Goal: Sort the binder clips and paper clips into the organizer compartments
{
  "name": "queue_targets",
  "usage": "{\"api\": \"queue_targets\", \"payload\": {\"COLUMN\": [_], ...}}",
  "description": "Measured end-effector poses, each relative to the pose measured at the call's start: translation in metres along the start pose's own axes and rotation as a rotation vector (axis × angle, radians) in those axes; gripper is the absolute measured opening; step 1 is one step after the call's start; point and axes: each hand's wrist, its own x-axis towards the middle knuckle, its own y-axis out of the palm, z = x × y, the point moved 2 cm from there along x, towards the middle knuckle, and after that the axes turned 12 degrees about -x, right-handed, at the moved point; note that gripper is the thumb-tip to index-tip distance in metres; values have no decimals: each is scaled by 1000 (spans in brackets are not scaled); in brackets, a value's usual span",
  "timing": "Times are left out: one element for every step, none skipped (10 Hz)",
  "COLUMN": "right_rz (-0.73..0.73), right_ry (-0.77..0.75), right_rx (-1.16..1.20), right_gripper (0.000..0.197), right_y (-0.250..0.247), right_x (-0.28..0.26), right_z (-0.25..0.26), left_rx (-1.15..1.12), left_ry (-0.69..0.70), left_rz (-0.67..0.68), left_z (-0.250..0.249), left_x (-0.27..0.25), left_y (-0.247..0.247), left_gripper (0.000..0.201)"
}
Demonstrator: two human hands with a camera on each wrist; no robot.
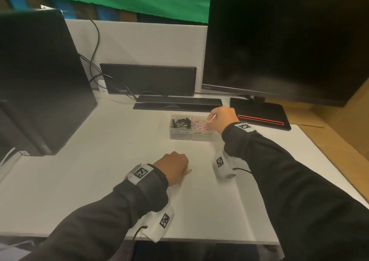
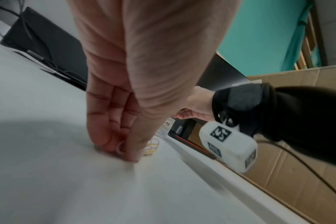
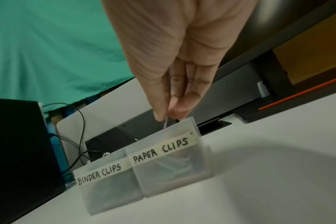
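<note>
- Organizer (image 1: 180, 136): translucent, two compartments side by side on the white surface (image 1: 99, 161), in front of the dark keyboard (image 1: 179, 102).
- Handwritten strips on its front wall: "BINDER CLIPS" on the left compartment (image 3: 99, 172), "PAPER CLIPS" on the right compartment (image 3: 160, 150). Both read cleanly in the right wrist view; in the head view they are small but legible.
- Head view only: the contents. Black binder clips (image 1: 180, 122) in the left compartment, pink and pale paper clips (image 1: 199, 125) in the right.
- Right hand (image 1: 222, 119): above the paper-clip compartment, thumb and fingertips (image 3: 175, 106) pressed together on a thin pale pink paper clip (image 3: 165, 123). The right wrist view shows its lower end hanging at the compartment's rim.
- Left hand (image 1: 172, 168): down on the surface near the front edge, well apart from the organizer. From the head view only knuckles show.
- Left wrist view: the left fingertips (image 2: 105, 141) and thumb meet at the surface around a pale clip loop (image 2: 120, 147); a loose yellow clip (image 2: 152, 147) lies just beside them. Whether the pale clip is lifted I cannot tell; the frame is blurred.
- Monitor (image 1: 279, 47) is dark; its base (image 1: 261, 117) carries a red line. No brand readable.
- White wrist units bear black-and-white square markers (image 1: 142, 172).
</note>
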Motion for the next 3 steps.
{"api": "queue_targets", "payload": {"right_rz": [-25, -46, -89], "right_ry": [8, 7, 6], "right_rx": [-31, -26, -25], "right_gripper": [28, 36, 40], "right_y": [3, -1, -4], "right_x": [2, -6, -17], "right_z": [-3, -11, -22], "left_rx": [-148, -287, -316], "left_ry": [33, 99, 146], "left_rz": [-56, -232, -394], "left_z": [1, -2, -16], "left_x": [-2, 4, 34], "left_y": [-10, -33, -66], "left_gripper": [12, 14, 20]}}
